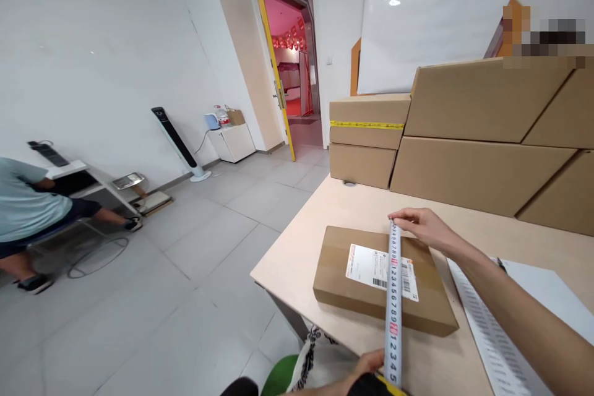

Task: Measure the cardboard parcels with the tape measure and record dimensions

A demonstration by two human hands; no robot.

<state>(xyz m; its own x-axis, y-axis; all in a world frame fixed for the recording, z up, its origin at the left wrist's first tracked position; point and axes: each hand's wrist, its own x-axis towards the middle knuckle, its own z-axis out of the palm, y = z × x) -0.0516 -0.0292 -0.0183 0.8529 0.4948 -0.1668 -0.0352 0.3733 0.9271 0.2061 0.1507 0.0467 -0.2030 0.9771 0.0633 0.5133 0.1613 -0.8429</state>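
Observation:
A brown cardboard parcel [357, 291] with a white shipping label [364, 263] lies flat near the table's edge. The white blade of a tape measure [393, 303] stretches across its top, over the label, from the far side toward me. My right hand [424, 227] pinches the blade's far end just beyond the parcel's far edge. At the bottom of the view, my left hand [366, 366] grips the tape measure by its black and yellow case, which is partly cut off by the frame.
Large cardboard boxes [477, 173] are stacked along the table's back. Printed sheets [487, 322] and a pen [501, 265] lie on the right. A person [32, 198] sits at far left. A tower fan [174, 136] and a white cabinet [234, 142] stand by the wall, near an open door.

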